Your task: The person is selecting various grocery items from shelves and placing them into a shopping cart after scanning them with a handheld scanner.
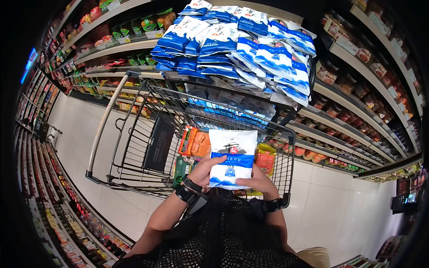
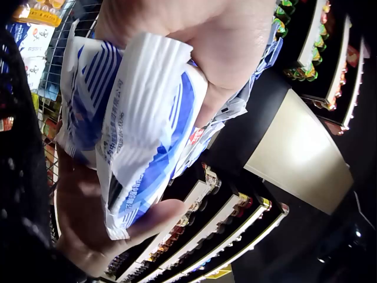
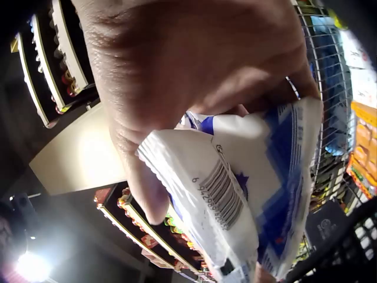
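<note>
Both hands hold a bag of salt [image 1: 233, 145], white above and blue below, upright over the cart in the head view. My left hand [image 1: 203, 172] grips its left side, thumb across the blue front. At the lower right corner, my right hand [image 1: 260, 181] holds it with the thumb on the front. Two bags pressed together show in the left wrist view: a nearer salt bag [image 2: 156, 112] with a crimped end and a second bag [image 2: 88, 76] beside it. The right wrist view shows a barcode on the near bag [image 3: 200, 188]; another bag [image 3: 253, 141] lies behind.
A shopping cart [image 1: 105, 120] stands in front, holding an orange packet [image 1: 196, 142], a green box [image 1: 182, 169] and a yellow-red packet [image 1: 265, 158]. Behind it, many salt bags [image 1: 219, 33] are piled on a stand. Stocked shelves [image 1: 111, 48] line both sides.
</note>
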Motion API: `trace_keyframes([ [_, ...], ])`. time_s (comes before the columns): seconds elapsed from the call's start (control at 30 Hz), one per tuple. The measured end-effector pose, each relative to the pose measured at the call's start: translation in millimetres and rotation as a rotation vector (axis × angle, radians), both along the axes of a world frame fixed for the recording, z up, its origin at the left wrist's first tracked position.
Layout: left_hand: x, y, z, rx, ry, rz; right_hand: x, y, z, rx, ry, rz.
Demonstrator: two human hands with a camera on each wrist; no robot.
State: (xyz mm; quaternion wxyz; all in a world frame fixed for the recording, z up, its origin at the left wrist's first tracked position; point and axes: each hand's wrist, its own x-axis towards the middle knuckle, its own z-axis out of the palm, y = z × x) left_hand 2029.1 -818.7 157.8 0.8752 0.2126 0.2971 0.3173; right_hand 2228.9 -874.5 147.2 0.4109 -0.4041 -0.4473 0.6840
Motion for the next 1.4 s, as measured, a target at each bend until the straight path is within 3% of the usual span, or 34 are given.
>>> trace_keyframes([
  [0.1, 1.0, 2.5, -0.3, 0.011, 0.062, 0.043, -4.8, 2.8, -6.7, 0.026, -0.104, 0.066],
  [0.17, 0.3, 2.9, -3.0, 0.03, 0.091, 0.042, -11.7, 2.3, -17.0, -0.137, 0.071, 0.041],
  [0.23, -2.8, 3.1, -6.4, 0.028, 0.204, 0.059, -18.0, -2.4, -24.6, -0.139, 0.084, 0.017],
  [0.3, -7.2, 4.4, -6.3, 0.041, 0.24, 0.0, -22.5, -4.9, -35.8, -0.303, 0.326, -0.02],
  [0.37, -14.1, 2.2, -23.2, 0.134, 0.472, -0.078, -23.8, -7.9, -47.4, -0.369, 0.345, -0.019],
  [0.43, -29.6, 1.7, -55.8, 0.132, 0.445, -0.144, -22.1, -6.0, -70.2, -0.588, 0.281, -0.071],
  [0.5, -43.1, -3.3, -68.9, -0.083, 0.568, -0.221, -7.3, -1.8, -84.1, -0.674, 0.317, -0.026],
  [0.53, -59.2, -4.2, -80.5, -0.064, 0.51, -0.17, 1.7, 1.6, -93.6, -0.689, 0.232, -0.036],
  [0.7, -133.2, -18.4, -39.2, 0.387, 0.89, 0.116, 46.1, 9.0, -148.7, -0.542, -0.138, -0.079],
  [0.77, -164.2, -28.4, -47.0, 0.507, 0.978, 0.293, 48.1, 15.8, -173.9, -0.645, -0.1, -0.083],
  [0.9, -191.5, -74.9, -68.4, 0.656, 1.609, 0.268, 34.4, 17.7, -201.2, -0.868, -0.008, -0.07],
  [0.93, -184.8, -81.0, -68.5, 0.804, 1.85, 0.203, 30.0, 20.0, -221.0, -0.869, -0.019, -0.026],
  [0.97, -181.8, -81.4, -70.2, 0.986, 1.908, 0.18, 20.8, 21.7, -225.3, -0.882, -0.022, -0.017],
  [1.17, -169.5, -79.6, -70.4, 0.928, 1.894, 0.437, -31.1, 36.7, -240.5, -0.548, -0.033, 0.054],
  [1.23, -168.0, -84.0, -68.5, 0.957, 1.89, 0.479, -34.4, 30.7, -243.3, -0.602, 0.01, 0.109],
  [1.3, -168.7, -81.9, -67.7, 0.966, 1.879, 0.446, -35.1, 18.8, -278.1, -0.672, -0.061, 0.107],
  [1.33, -167.8, -80.4, -66.9, 0.965, 1.871, 0.447, -34.3, 7.8, -325.1, -0.65, -0.167, 0.149],
  [1.37, -166.8, -80.4, -67.1, 0.959, 1.879, 0.446, -37.2, 3.6, -339.5, -0.872, -0.381, 0.086],
  [1.4, -167.8, -79.9, -66.7, 0.959, 1.881, 0.417, -35.4, -6.6, -361.6, -0.941, -0.357, 0.046],
])
